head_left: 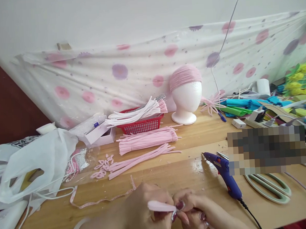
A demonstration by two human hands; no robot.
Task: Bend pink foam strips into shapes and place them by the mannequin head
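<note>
Close together at the front edge of the table, my left hand and my right hand are both closed in a pinch. A bent pale pink pipe cleaner sticks out between them, its folded loop lying over my left fingers. The fingertips meet at its narrow end and partly hide it. Behind my hands lie several loose pink pipe cleaners and a pile of small pink loops. A pink measuring tape curls beside my left hand. Right of my right hand rests a blue glue gun.
A thick bundle of pink pipe cleaners lies before a red basket holding white ones. A white foam head wears a pink wrap. Green-handled scissors lie right, plastic bags left. Cords cross the right side.
</note>
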